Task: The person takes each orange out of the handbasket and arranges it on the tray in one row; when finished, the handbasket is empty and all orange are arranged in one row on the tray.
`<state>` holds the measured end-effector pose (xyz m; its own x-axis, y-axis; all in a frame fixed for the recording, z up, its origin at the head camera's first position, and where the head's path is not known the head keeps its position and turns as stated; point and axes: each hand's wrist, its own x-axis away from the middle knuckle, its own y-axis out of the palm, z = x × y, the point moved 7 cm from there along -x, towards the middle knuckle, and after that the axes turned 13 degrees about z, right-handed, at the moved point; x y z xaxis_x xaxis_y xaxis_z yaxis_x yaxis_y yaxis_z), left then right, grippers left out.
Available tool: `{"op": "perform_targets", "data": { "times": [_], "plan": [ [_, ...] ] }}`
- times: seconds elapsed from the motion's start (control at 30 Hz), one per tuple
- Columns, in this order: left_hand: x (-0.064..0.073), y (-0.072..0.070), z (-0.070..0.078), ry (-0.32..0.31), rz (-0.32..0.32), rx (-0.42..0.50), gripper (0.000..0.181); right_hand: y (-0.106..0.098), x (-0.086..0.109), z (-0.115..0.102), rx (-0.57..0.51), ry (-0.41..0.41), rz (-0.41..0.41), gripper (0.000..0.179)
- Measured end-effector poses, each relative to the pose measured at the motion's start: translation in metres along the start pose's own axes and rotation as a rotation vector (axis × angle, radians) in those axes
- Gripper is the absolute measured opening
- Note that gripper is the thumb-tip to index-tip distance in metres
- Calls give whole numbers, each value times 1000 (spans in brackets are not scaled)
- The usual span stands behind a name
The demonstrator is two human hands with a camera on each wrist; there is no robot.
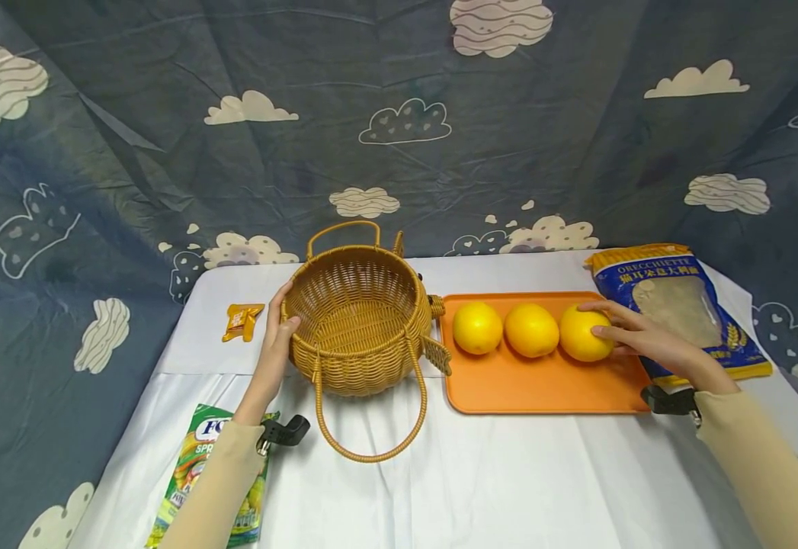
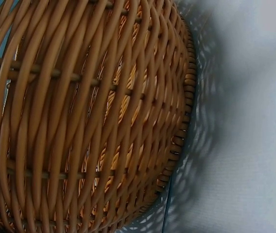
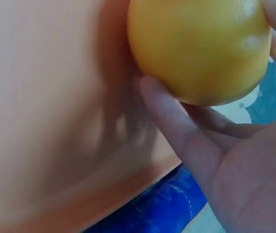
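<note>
A round wicker basket (image 1: pixel 357 374) with two looped handles stands left of the orange tray. My left hand (image 1: pixel 277 335) grips its left rim, the thumb over the edge and the fingers along the outer wall. Woven wicker wall (image 2: pixel 89 116) fills much of the left wrist view, where the hand is out of sight. On the orange tray (image 1: pixel 515 389) three yellow oranges sit in a row: the left orange (image 1: pixel 477 328), the middle orange (image 1: pixel 532 330) and the right orange (image 1: pixel 582 335). My right hand (image 1: pixel 635 335) holds the right orange (image 3: pixel 201 48), thumb and fingers around it.
A blue and yellow pasta bag (image 1: pixel 680 297) lies at the tray's right, partly beneath its edge or against it. A small orange wrapped snack (image 1: pixel 241 322) lies left of the basket. Under the left forearm is a green packet (image 1: pixel 196 457). A patterned dark curtain (image 1: pixel 405 175) hangs behind.
</note>
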<state>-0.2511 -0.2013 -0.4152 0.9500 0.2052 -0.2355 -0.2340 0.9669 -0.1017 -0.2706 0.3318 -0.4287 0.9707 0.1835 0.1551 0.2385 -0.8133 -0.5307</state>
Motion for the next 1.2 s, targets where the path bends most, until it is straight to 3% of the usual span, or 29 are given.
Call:
{"op": "perform_targets", "data": {
  "times": [0.43,0.73,1.03,1.2],
  "plan": [
    [0,0,1,-3,4,-2,58,6,-7,-8,66,-28,-23,62],
    [-2,1,8,-18,-3,9,59,5,-10,-5,88,-31,-6,62],
    [-1,1,2,44,5,20,58,9,-8,-6,44,-31,17,59],
    [0,0,0,42,9,22,57,10,-8,-8,64,-42,18,62]
  ]
}}
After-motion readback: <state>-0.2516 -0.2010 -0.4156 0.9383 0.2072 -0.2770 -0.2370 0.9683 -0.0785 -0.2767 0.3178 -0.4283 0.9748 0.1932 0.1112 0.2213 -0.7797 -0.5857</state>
